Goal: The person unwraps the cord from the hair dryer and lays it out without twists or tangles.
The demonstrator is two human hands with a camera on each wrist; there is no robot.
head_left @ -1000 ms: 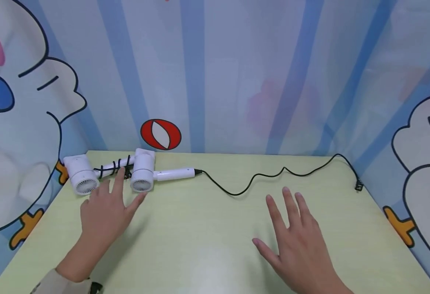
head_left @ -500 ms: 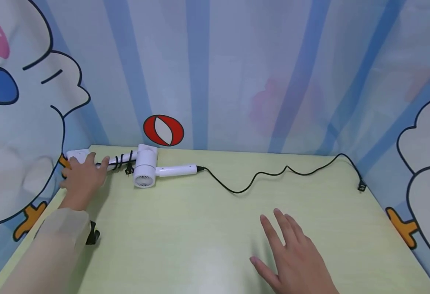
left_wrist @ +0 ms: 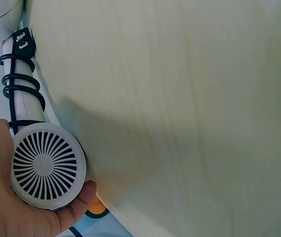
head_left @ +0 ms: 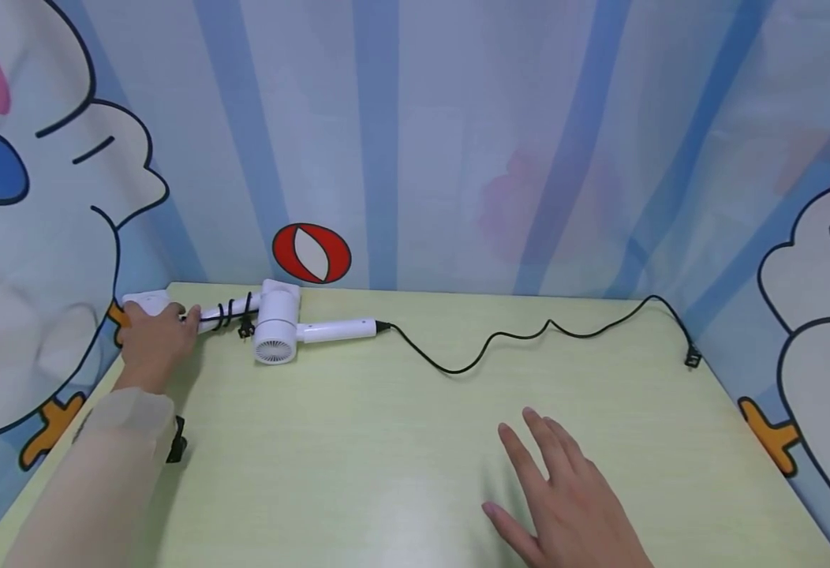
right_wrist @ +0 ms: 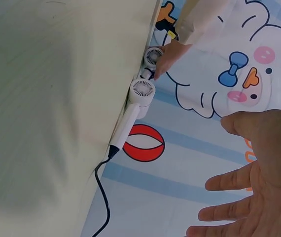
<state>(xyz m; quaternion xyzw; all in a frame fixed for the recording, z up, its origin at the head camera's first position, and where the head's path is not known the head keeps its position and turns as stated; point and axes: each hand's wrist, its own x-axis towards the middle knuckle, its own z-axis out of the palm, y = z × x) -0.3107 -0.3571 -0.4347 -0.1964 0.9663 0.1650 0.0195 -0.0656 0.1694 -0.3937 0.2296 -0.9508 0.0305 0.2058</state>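
Fingers of my left hand [head_left: 155, 343] curl round the head of one white hair dryer [left_wrist: 44, 165], at the far left corner of the tabletop [head_left: 372, 442]. It is one of two: a second dryer [head_left: 278, 319] lies just to its right, head beside the first one's handle. Black cords number two as well. One wound cord [left_wrist: 12, 106] circles the gripped dryer's handle in several loops, its plug [left_wrist: 24, 43] resting near the second head; one loose cord [head_left: 450, 371] trails rightward to another plug [head_left: 693, 358]. Above the tabletop, my right hand [head_left: 564, 501] has its fingers extended and spread apart.
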